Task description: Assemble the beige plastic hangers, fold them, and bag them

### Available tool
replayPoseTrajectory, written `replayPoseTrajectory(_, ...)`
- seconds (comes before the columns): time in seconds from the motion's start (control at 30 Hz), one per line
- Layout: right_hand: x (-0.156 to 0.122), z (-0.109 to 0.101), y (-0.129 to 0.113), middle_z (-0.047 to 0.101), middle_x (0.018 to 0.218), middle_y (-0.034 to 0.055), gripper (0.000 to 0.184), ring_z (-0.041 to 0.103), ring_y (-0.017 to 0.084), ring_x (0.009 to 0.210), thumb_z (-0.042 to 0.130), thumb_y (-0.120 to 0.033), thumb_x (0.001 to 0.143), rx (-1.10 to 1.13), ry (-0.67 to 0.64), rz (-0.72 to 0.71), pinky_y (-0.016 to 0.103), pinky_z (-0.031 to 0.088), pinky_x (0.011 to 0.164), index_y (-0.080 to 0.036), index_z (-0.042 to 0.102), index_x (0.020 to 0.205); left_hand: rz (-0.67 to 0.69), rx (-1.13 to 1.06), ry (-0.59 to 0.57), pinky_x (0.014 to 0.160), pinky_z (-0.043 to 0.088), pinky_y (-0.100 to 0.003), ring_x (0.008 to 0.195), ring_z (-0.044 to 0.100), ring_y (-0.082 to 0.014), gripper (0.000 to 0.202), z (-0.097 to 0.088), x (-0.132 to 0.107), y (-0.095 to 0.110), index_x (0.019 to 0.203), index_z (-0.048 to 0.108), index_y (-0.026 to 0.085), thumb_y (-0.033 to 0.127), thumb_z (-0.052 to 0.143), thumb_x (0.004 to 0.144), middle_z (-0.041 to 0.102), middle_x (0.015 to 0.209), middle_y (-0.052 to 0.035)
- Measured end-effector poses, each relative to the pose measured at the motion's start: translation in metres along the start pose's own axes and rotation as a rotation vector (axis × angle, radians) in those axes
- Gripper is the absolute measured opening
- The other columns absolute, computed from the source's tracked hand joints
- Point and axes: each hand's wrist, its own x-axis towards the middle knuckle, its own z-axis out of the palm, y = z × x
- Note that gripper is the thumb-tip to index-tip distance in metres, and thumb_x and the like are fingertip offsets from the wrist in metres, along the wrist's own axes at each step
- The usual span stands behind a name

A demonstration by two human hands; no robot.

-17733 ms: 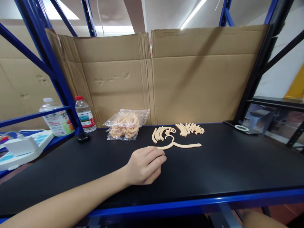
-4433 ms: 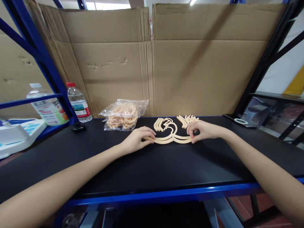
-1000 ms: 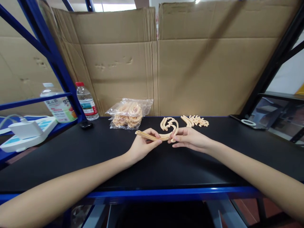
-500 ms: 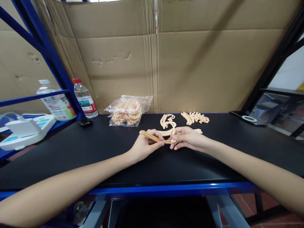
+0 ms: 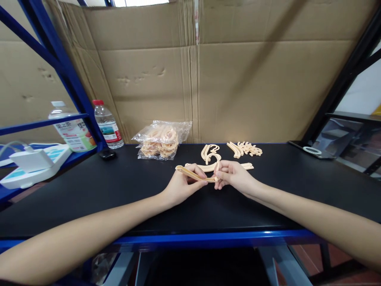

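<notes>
My left hand (image 5: 182,186) pinches a cream plastic hanger arm (image 5: 190,174) a little above the black shelf top (image 5: 119,190). My right hand (image 5: 233,177) pinches the hook piece (image 5: 216,165) where it meets that arm. Just behind the hands an assembled cream hanger (image 5: 244,166) lies flat. Farther back lie a small pile of loose arms and hooks (image 5: 208,151) and a second pile of arms (image 5: 244,148).
A clear bag of cream parts (image 5: 160,140) sits at the back by the cardboard wall (image 5: 238,79). Two bottles (image 5: 107,126) stand at the left behind a blue post. A white device (image 5: 29,163) lies far left, a phone with a ring (image 5: 311,151) far right.
Over the last second the two hands have kept hold of the arm and hook and pressed them closer together; earlier both hands rested on hangers lying flat on the shelf.
</notes>
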Motion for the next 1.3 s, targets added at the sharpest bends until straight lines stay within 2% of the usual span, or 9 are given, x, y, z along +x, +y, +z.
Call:
replayPoseTrajectory(0.17,-0.001,0.004,0.0,0.058,0.06,-0.003,0.028,0.063,0.013,0.052,0.07,-0.036,0.071,-0.021,0.053,-0.057,0.025,0.052,0.051,-0.017,0.049,0.075,-0.058,-0.07,0.021,0.061,0.046,-0.024,0.067,0.056,-0.0129,0.022,0.002,0.001,0.002,0.072,0.058,0.014,0.03,0.071,0.071,0.056,0.072,-0.0006)
replayPoseTrajectory(0.37,-0.003,0.006,-0.001,0.062,0.073,0.001,0.03,0.064,0.014,0.065,0.072,-0.039,0.071,0.024,0.053,-0.036,0.028,0.053,0.061,-0.017,0.052,0.077,-0.172,-0.168,0.102,0.072,0.047,-0.027,0.075,0.061,-0.0155,0.023,0.003,0.001,0.006,0.077,0.056,0.014,0.028,0.072,0.07,0.06,0.074,0.0001)
replayPoseTrajectory(0.47,-0.001,0.006,-0.002,0.061,0.082,0.003,0.028,0.059,0.013,0.072,0.072,-0.038,0.071,-0.024,0.053,-0.099,0.024,0.049,0.056,-0.017,0.054,0.071,-0.195,-0.234,0.124,0.073,0.048,-0.028,0.077,0.061,-0.0157,0.025,0.002,0.001,0.003,0.079,0.055,0.014,0.027,0.074,0.069,0.062,0.077,-0.0012)
replayPoseTrajectory(0.6,0.001,0.004,-0.001,0.056,0.073,-0.0004,0.027,0.05,0.009,0.058,0.073,-0.037,0.07,-0.045,0.06,-0.147,0.021,0.042,0.047,-0.016,0.056,0.069,-0.202,-0.281,0.132,0.069,0.05,-0.026,0.073,0.06,-0.0136,0.025,0.003,0.001,0.002,0.08,0.056,0.014,0.027,0.075,0.069,0.06,0.075,0.0)
replayPoseTrajectory(0.9,0.001,0.006,-0.005,0.064,0.071,0.0026,0.026,0.062,0.013,0.061,0.072,-0.036,0.072,-0.027,-0.069,-0.045,0.029,0.055,0.062,-0.014,0.062,0.082,-0.308,-0.402,0.036,0.074,0.054,-0.027,0.077,0.065,-0.0157,0.026,0.008,0.001,0.007,0.081,0.063,0.011,0.024,0.08,0.065,0.066,0.087,-0.0056)
replayPoseTrajectory(1.0,0.011,-0.016,-0.017,0.066,0.077,0.0039,0.03,0.063,0.014,0.066,0.072,-0.035,0.071,-0.08,-0.001,-0.148,0.032,0.056,0.065,-0.015,0.064,0.091,-0.403,-0.496,0.076,0.076,0.054,-0.026,0.081,0.065,-0.0164,0.027,0.006,0.002,0.006,0.082,0.067,0.008,0.021,0.082,0.063,0.067,0.091,-0.0087)
replayPoseTrajectory(1.13,0.028,-0.075,-0.029,0.068,0.084,0.0063,0.027,0.062,0.017,0.07,0.065,-0.035,0.076,-0.417,0.358,-0.4,0.035,0.054,0.068,-0.018,0.066,0.097,-0.491,-0.596,0.061,0.076,0.055,-0.025,0.076,0.066,-0.0157,0.027,0.004,0.002,0.006,0.082,0.069,0.008,0.018,0.083,0.061,0.069,0.084,-0.0091)
replayPoseTrajectory(1.2,0.035,-0.106,-0.027,0.069,0.084,0.007,0.019,0.062,0.02,0.075,0.061,-0.032,0.078,-0.822,0.308,-0.416,0.039,0.052,0.072,-0.019,0.069,0.089,-0.503,-0.619,0.069,0.076,0.055,-0.025,0.076,0.066,-0.0159,0.025,0.003,0.002,0.006,0.079,0.069,0.008,0.016,0.083,0.06,0.069,0.082,-0.0083)
replayPoseTrajectory(1.3,0.045,-0.136,-0.013,0.069,0.092,0.0088,0.016,0.059,0.026,0.09,0.06,-0.025,0.078,-1.267,0.096,-0.46,0.044,0.047,0.084,-0.019,0.071,0.088,-0.508,-0.658,0.097,0.078,0.055,-0.025,0.08,0.066,-0.0165,0.023,0.003,0.003,0.007,0.076,0.069,0.009,0.014,0.083,0.059,0.067,0.085,-0.0073)
